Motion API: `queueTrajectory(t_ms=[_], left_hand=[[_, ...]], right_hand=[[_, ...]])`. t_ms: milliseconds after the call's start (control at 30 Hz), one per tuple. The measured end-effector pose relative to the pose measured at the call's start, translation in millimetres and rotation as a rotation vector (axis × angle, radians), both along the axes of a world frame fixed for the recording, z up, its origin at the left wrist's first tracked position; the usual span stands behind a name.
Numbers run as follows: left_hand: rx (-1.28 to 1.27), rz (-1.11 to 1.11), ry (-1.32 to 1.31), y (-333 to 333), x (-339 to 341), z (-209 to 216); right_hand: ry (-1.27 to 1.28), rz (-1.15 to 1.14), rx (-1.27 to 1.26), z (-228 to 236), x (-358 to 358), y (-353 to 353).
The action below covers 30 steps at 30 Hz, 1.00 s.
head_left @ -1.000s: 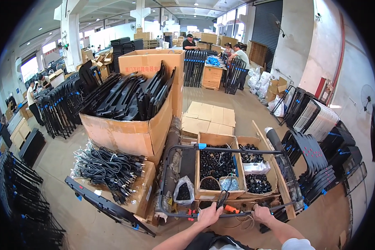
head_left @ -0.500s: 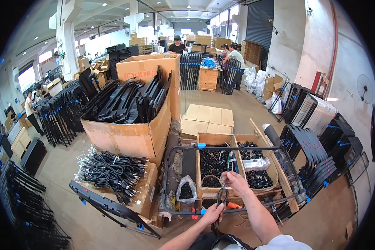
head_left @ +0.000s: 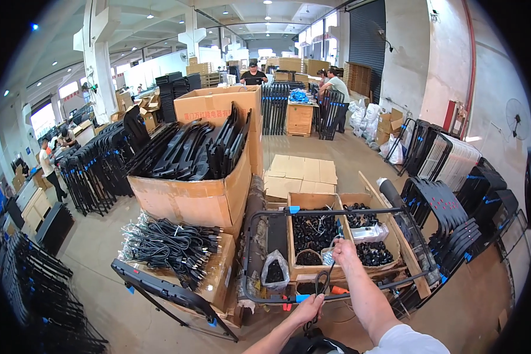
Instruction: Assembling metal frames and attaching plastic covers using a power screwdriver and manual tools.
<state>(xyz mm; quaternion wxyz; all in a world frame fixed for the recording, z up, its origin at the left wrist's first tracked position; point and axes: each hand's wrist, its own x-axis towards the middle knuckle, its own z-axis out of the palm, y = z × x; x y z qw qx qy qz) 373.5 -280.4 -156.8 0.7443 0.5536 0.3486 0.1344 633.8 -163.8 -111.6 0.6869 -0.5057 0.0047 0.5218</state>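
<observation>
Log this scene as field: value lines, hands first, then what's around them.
left hand: closed on a black cable
right hand: closed on the same cable, farther out from the body
near hands: black tubular frame with blue pieces on it
within frame outline: wooden bins of small black parts; clear bag of black parts
left side: cable pile; large open carton of black parts
background: co-worker in dark top

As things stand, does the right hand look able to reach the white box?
Probably yes. The white box appears just to the right of the right hand, its top seemingly uncovered. However, this hand's grip is on the cable, so it may need freeing first.
</observation>
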Motion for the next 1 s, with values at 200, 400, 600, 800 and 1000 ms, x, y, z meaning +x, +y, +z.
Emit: queueTrajectory(t_ms=[200,400,600,800,1000], left_hand=[[0.271,-0.053,0.149,-29.9,-49.7,60.3],[0.278,-0.111,0.367,-53.8,-66.4,71.9],[0.168,-0.035,0.391,-91.1,-89.3,35.2],[0.774,0.442,0.41,-55.9,-79.5,123.4],[1.383,0.631,0.304,1.6,-18.6,211.0]], right_hand=[[0.014,-0.198,-0.004,-1.0,57.2,8.7],[-0.039,-0.176,0.14,1.1,59.8,6.2],[-0.135,0.066,0.234,59.5,1.7,-42.6],[0.029,0.443,0.415,129.8,-24.6,-134.2],[0.198,0.829,0.501,124.5,-25.6,-188.7]])
